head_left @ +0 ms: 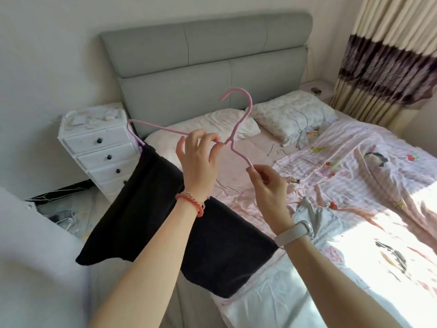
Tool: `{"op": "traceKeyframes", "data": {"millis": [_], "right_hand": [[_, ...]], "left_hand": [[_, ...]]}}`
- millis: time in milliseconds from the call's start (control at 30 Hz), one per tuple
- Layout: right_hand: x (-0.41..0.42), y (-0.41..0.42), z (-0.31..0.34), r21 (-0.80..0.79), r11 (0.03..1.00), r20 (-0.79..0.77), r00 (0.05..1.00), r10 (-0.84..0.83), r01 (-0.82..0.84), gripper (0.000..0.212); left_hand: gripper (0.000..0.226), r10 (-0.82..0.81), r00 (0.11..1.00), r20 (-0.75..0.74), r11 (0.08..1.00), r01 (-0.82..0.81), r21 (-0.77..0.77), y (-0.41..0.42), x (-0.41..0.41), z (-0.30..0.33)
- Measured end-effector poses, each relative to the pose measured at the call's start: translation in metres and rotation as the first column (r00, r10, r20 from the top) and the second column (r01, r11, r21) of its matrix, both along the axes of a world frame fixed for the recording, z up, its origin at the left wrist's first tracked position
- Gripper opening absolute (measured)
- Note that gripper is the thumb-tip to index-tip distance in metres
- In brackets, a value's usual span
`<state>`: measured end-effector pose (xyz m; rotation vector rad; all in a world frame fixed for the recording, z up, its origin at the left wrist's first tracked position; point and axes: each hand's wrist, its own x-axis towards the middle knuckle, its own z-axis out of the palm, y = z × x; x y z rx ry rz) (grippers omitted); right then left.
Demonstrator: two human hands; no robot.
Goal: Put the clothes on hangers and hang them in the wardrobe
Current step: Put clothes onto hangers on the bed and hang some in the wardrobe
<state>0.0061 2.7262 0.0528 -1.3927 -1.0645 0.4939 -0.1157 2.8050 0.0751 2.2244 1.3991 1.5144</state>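
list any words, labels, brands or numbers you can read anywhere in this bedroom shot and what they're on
None can be read.
The small yellow and red packet on the pink bed sheet may carry print, but it is too small and blurred.
The pink patterned quilt shows only pictures of fruit and birds, no letters.
The pale wristband shows no visible text.

We see a pink hanger carrying a plain black garment. Our left wrist wears a red bead bracelet, the right a white band. The headboard is grey, the drawer chest white with black knobs, the quilt pink-striped with fruit and bird prints.
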Motion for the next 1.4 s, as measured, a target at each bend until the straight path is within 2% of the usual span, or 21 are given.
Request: {"op": "traceKeyframes", "data": {"millis": [133,267,333,433,567,700,767,833,900,1000,1133,1233,1400], "right_hand": [[0.05,0.035,-0.004,-0.004,0.995,0.027,0.994,-0.101,0.102,0.009],[0.106,0.072,-0.044,-0.099,0.976,0.206,0.964,-0.169,0.192,0.011],[0.137,0.092,-0.073,-0.155,0.959,0.272,0.943,-0.19,0.238,0.013],[0.185,0.126,-0.128,-0.285,0.909,0.397,0.9,-0.178,0.305,0.019],[0.239,0.158,-0.212,-0.547,0.745,0.532,0.846,-0.043,0.382,0.038],[0.261,0.165,-0.273,-0.771,0.495,0.497,0.864,0.074,0.401,0.072],[0.265,0.165,-0.286,-0.83,0.374,0.481,0.87,0.107,0.413,0.075],[0.266,0.167,-0.291,-0.849,0.316,0.488,0.856,0.167,0.423,0.073],[0.261,0.168,-0.291,-0.842,0.337,0.51,0.824,0.245,0.421,0.07],[0.237,0.167,-0.285,-0.802,0.482,0.529,0.793,0.302,0.352,0.062],[0.183,0.15,-0.268,-0.723,0.648,0.552,0.763,0.336,0.238,0.05],[0.137,0.123,-0.25,-0.684,0.716,0.545,0.749,0.376,0.139,0.044],[0.059,0.055,-0.221,-0.671,0.742,0.522,0.704,0.482,-0.01,0.037]], "left_hand": [[0.016,-0.104,0.994,-0.031,0.993,0.103,-0.054,0.041,0.057,0.001],[0.033,-0.223,0.962,-0.157,0.95,0.179,-0.255,0.073,0.105,-0.04],[0.039,-0.27,0.941,-0.202,0.898,0.171,-0.406,0.082,0.12,-0.079],[0.045,-0.317,0.904,-0.286,0.762,0.063,-0.644,0.091,0.134,-0.151],[0.049,-0.379,0.826,-0.417,0.607,-0.118,-0.786,0.093,0.14,-0.252],[0.052,-0.461,0.759,-0.46,0.447,-0.248,-0.859,0.085,0.14,-0.318],[0.053,-0.489,0.747,-0.45,0.386,-0.277,-0.88,0.083,0.141,-0.333],[0.053,-0.488,0.738,-0.467,0.391,-0.294,-0.872,0.086,0.142,-0.338],[0.053,-0.458,0.727,-0.512,0.461,-0.298,-0.836,0.093,0.142,-0.335],[0.051,-0.383,0.716,-0.584,0.593,-0.295,-0.75,0.103,0.138,-0.322],[0.046,-0.252,0.757,-0.603,0.697,-0.29,-0.655,0.094,0.12,-0.295],[0.043,-0.169,0.789,-0.59,0.716,-0.313,-0.624,0.068,0.096,-0.271],[0.041,-0.127,0.798,-0.589,0.665,-0.373,-0.648,-0.019,0.03,-0.236]]}}
